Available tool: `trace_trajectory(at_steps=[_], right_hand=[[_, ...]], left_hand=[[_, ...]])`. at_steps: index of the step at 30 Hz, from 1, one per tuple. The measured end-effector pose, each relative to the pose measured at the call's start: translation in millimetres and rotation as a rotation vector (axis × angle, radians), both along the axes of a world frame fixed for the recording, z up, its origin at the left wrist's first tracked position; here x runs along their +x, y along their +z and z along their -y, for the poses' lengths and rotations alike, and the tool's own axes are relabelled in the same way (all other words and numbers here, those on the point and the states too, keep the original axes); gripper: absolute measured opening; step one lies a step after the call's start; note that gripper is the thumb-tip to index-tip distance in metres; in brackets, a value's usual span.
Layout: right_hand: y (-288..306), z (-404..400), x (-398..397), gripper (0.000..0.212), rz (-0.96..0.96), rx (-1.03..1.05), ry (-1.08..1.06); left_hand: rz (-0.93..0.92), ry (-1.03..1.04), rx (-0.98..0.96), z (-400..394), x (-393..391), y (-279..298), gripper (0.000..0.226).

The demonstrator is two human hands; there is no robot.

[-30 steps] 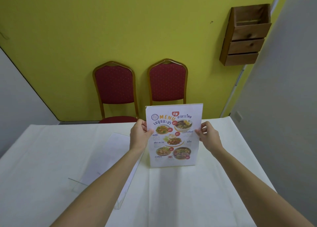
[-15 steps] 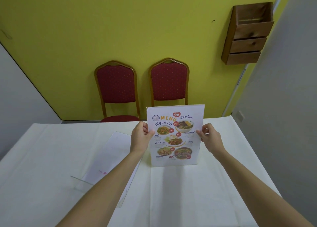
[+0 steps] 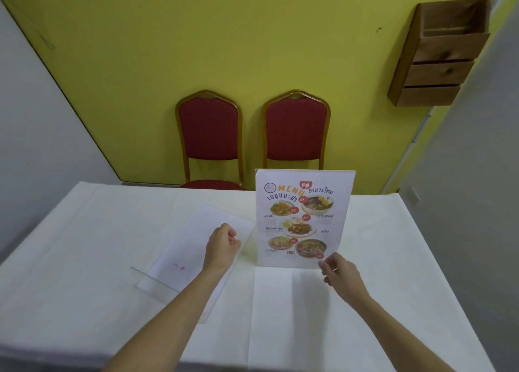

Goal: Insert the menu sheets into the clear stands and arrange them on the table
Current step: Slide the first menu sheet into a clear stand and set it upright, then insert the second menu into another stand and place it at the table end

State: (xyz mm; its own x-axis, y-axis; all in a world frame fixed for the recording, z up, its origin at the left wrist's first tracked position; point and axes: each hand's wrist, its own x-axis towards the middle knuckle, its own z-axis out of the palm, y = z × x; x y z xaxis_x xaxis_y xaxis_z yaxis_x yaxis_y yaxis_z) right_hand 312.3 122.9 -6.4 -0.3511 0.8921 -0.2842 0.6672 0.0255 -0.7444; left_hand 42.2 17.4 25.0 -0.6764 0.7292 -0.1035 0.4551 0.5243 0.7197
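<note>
An upright clear stand (image 3: 304, 217) with a colourful food menu sheet in it stands on the white table (image 3: 84, 245), right of centre. My right hand (image 3: 341, 277) is by its lower right corner, fingers apart, holding nothing. A second clear stand (image 3: 188, 248) lies flat to the left, a white sheet face down in it, its base plate sticking up at the near end. My left hand (image 3: 223, 245) hovers over that flat stand with the fingers curled in and nothing in them.
Two red chairs (image 3: 210, 135) (image 3: 296, 130) stand behind the table's far edge against the yellow wall. A wooden rack (image 3: 441, 56) hangs on the wall at the upper right. A grey wall runs close along the table's right side.
Both hands have let go of the upright menu stand's sides. My left hand moved left and down over the flat stand; my right hand dropped to the stand's lower right corner.
</note>
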Motion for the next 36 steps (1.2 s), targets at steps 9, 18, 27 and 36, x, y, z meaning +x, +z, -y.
trace_trajectory(at_steps=[9,18,27,36], right_hand=[[-3.9,63.3,-94.8,0.016,-0.051,-0.156,0.255],[-12.4,119.3,-173.4,0.026,-0.035,-0.315,0.075],[-13.8,153.4,-223.1,0.046,0.035,-0.259,-0.160],[-22.6,157.8,-241.2,0.045,0.033,-0.269,-0.399]], left_hand=[[-0.174,-0.072,-0.251,59.1,-65.8,-1.3,0.019],[-0.070,-0.155,-0.587,93.8,-158.1,-3.2,0.046],[0.122,-0.245,-0.632,79.6,-195.5,-24.4,0.056],[-0.010,-0.288,-0.662,76.7,-186.2,-39.2,0.057]])
